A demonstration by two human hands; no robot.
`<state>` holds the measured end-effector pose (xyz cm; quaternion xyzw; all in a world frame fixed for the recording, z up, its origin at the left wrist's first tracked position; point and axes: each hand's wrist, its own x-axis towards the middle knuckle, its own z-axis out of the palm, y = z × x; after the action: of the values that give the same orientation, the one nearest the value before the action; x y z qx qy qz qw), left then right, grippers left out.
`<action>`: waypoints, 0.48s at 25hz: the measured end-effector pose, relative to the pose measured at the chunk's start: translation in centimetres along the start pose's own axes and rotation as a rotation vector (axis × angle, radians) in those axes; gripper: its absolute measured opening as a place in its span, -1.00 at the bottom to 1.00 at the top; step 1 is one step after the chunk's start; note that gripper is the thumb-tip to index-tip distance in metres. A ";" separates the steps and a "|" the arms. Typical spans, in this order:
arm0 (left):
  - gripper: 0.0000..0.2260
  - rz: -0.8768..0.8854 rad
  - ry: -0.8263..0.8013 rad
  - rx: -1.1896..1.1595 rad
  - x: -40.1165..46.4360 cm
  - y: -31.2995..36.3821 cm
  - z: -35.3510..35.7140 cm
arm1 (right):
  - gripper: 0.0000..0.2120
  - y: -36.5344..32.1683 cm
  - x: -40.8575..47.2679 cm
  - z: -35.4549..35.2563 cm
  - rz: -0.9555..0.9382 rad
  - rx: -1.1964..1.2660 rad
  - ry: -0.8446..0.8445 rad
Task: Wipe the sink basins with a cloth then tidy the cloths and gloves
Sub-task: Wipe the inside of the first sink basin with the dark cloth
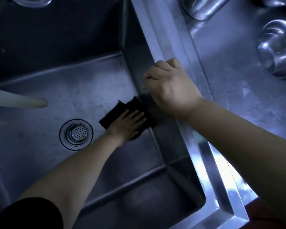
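the round drain strainer [76, 134], ringed steel with a perforated cap, sits on the basin floor off to the side of the left hand [128, 125], near it but apart. a pale, blurred tube [18, 101] reaches in over the floor from the far edge, beyond the drain. ahead of the fingertips rises the basin wall [135, 70], smooth dull steel meeting the floor in a rounded crease. the dark cloth [122, 108], flat and roughly rectangular, matte against the scuffed, water-spotted metal, lies under the left hand at the foot of that wall; the fingers [135, 115] are straight and spread, pressing it down. the right hand [170, 87] rests on the sink rim [165, 38], a stepped, shiny steel ledge, fingers curled in; whether they clasp the edge i cannot tell. past its knuckles, rounded steel vessels [277, 50] stand on the wet drainboard [229, 71].
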<state>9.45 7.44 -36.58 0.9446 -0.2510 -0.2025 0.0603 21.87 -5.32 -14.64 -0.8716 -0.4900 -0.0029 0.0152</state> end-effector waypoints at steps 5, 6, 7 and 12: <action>-0.47 -0.233 0.085 -0.067 3.2 -5.7 -2.9 | -0.77 -0.1 0.1 0.7 0.019 -0.073 -0.013; -0.48 -0.252 0.089 -0.069 3.6 -6.1 -3.1 | -0.75 0.0 0.2 0.7 0.027 -0.079 -0.022; -0.48 -0.265 0.095 -0.065 3.8 -6.3 -3.1 | -0.75 0.0 0.2 0.8 0.033 -0.082 -0.030; -0.48 -0.251 0.069 -0.029 1.8 -3.0 -1.9 | -0.76 -0.3 0.1 0.8 0.047 -0.091 -0.047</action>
<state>12.99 9.16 -36.11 0.9741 -0.1258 -0.1795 0.0566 21.68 -5.10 -15.39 -0.8825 -0.4688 -0.0044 -0.0358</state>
